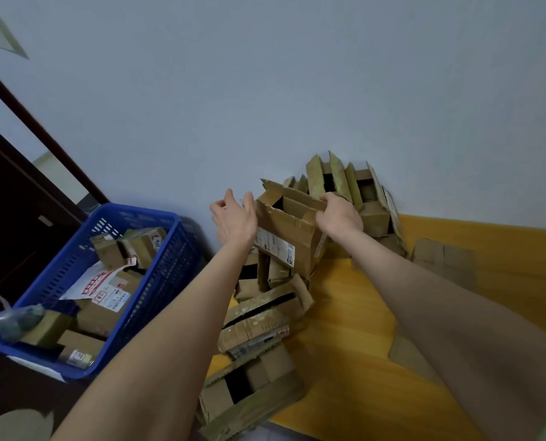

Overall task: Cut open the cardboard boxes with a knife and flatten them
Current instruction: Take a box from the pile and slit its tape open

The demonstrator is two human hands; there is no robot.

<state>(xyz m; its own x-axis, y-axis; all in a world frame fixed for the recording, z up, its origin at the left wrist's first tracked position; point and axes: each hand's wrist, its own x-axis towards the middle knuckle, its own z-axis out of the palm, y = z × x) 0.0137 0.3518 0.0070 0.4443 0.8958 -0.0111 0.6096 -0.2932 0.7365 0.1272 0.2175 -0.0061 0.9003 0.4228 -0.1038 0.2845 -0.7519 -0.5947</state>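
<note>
Item: cardboard box (292,232), brown and worn, top flaps open, held up near the wall (265,90) above a pile of opened boxes (262,316).

Handling: probably light and empty. The walls look stiff, but the edges are ragged and soft and may tear, so it is best held by the side walls or the flap folds, not the frayed rim.

Holds: the right hand (338,216) has its fingers curled over the top flap on that side, gripping it. The left hand (233,218) lies at the opposite wall, thumb at the corner and fingers loosely bent; I cannot tell whether it grips. No knife is in sight.

Markings: white shipping label (275,246) with barcodes on the front face, print too small to read.

Surroundings: yellow surface (354,338) under the pile. To the left stands a blue basket (166,275) of sealed parcels; one tag seems to read "2010", and the red characters on a white-and-red mailer (90,284) are illegible.
</note>
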